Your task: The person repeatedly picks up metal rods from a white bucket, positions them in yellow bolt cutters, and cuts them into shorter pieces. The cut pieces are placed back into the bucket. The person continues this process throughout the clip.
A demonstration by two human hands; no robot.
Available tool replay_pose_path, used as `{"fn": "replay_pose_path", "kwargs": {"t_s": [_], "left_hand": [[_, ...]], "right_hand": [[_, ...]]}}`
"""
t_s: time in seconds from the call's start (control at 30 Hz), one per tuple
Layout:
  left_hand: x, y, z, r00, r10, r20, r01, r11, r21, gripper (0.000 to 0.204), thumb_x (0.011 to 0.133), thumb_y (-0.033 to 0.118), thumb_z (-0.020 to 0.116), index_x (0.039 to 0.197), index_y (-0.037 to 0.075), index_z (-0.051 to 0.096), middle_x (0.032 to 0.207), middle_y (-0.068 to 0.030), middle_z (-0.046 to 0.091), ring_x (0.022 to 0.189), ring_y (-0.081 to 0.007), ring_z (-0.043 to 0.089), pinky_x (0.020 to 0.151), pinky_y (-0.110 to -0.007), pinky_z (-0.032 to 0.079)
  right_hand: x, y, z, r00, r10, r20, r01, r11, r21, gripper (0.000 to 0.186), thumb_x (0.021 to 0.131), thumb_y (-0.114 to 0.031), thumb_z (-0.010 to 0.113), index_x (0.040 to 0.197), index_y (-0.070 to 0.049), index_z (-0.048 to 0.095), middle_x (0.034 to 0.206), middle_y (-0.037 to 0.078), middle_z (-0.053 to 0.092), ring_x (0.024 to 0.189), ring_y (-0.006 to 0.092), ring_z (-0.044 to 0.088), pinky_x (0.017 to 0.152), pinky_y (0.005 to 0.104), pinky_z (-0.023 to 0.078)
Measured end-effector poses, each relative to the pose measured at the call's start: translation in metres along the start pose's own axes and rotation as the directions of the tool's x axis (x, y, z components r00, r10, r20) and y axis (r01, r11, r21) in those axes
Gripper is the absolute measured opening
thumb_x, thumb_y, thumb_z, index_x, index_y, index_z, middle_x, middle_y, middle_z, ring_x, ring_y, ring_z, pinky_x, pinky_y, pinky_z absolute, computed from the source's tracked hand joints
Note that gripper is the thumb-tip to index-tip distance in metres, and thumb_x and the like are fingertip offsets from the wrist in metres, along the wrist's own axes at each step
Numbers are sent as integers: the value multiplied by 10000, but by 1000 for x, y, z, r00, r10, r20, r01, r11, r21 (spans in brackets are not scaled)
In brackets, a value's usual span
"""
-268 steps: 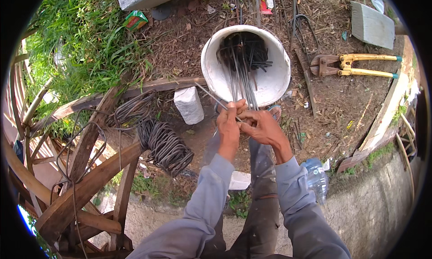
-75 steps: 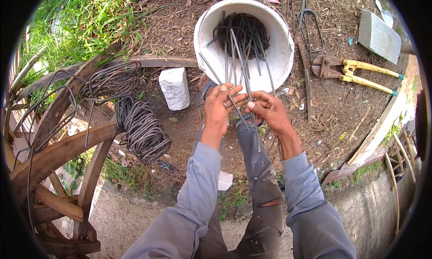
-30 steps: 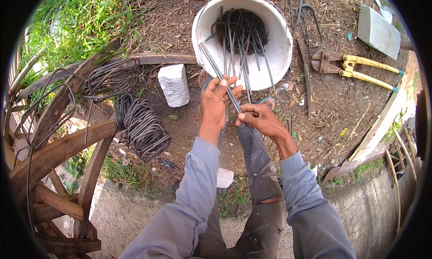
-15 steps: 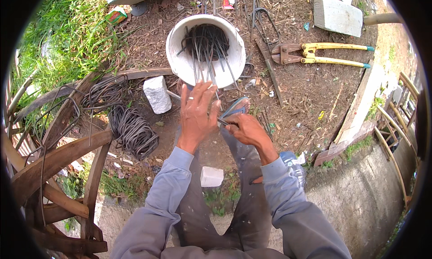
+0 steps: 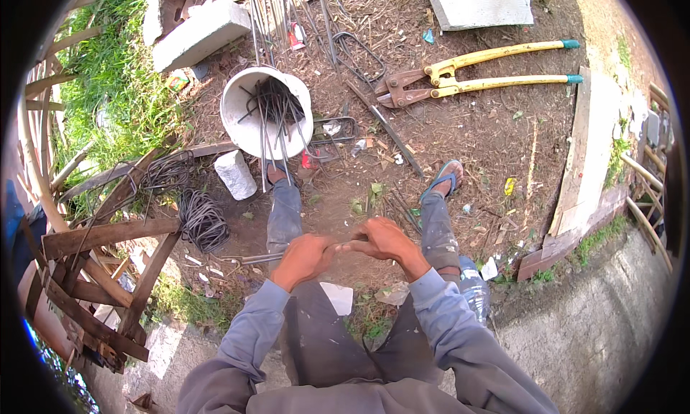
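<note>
My left hand (image 5: pixel 305 257) is closed on a few thin metal rods (image 5: pixel 255 260), which stick out leftward at about knee height. My right hand (image 5: pixel 381 243) has curled fingers meeting the left at the rods' line, blurred; its grip is partly hidden. Beyond them a white bucket (image 5: pixel 235 119) lies tipped with its mouth toward me, full of cut rods (image 5: pixel 277 108). A pale block (image 5: pixel 236 175) sits just below it. Yellow-handled bolt cutters (image 5: pixel 507 83) lie at the upper right.
Coiled wire (image 5: pixel 203 220) hangs by crossed timbers (image 5: pixel 108 231) on the left. Concrete slabs (image 5: pixel 478 1) and loose bars (image 5: pixel 384 126) lie beyond the bucket. A board edge (image 5: pixel 575 169) borders the right. My sandalled feet (image 5: pixel 445 180) stand apart, near a clear plastic jug (image 5: pixel 474 295).
My hands have drawn back toward me and lowered, away from the bucket, and the held rods now point left instead of toward it. My view has widened and shifted, and my feet appear farther apart.
</note>
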State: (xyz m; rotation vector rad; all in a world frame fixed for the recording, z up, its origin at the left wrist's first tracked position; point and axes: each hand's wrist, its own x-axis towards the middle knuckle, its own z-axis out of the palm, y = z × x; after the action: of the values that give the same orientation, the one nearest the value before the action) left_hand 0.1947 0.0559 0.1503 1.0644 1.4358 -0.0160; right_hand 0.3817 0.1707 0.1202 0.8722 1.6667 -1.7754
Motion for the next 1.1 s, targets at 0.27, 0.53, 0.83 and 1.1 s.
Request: {"fn": "replay_pose_path", "kwargs": {"t_s": [0.27, 0.53, 0.83, 1.1], "left_hand": [[69, 172, 98, 996, 39, -81, -46, 995, -92, 259, 931, 302, 578, 954, 79, 707, 819, -206, 659, 780, -402, 630, 696, -473, 476], [127, 245, 66, 912, -74, -403, -14, 978, -210, 298, 946, 306, 563, 931, 41, 699, 730, -156, 651, 679, -295, 639, 640, -406, 478], [201, 153, 31, 769, -550, -327, -109, 391, -914, 318, 1001, 317, 558, 962, 23, 673, 696, 23, 556, 560, -45, 470, 455, -207, 344], [237, 158, 8, 695, -702, -156, -413, -213, -885, 272, 993, 297, 579, 1027, 36, 649, 768, -3, 573, 585, -75, 515, 450, -222, 399]], "right_hand": [[-171, 108, -108, 882, -269, -387, 213, 960, -182, 383, 821, -425, 718, 972, -73, 708, 902, 148, 678, 907, 352, 630, 788, 452, 483], [-270, 281, -265, 473, 338, -814, -430, 895, 121, 377, 937, -408, 603, 991, -43, 681, 851, 143, 692, 809, 270, 672, 707, 391, 502], [-109, 225, -258, 847, 245, -471, -181, 967, 177, 409, 920, -385, 613, 1070, -13, 689, 924, 164, 711, 856, 255, 689, 774, 371, 519], [-38, 88, -232, 984, 171, 50, -177, 899, 400, 454, 954, -385, 580, 1196, -7, 646, 955, 116, 708, 822, 180, 674, 743, 322, 537]]}}
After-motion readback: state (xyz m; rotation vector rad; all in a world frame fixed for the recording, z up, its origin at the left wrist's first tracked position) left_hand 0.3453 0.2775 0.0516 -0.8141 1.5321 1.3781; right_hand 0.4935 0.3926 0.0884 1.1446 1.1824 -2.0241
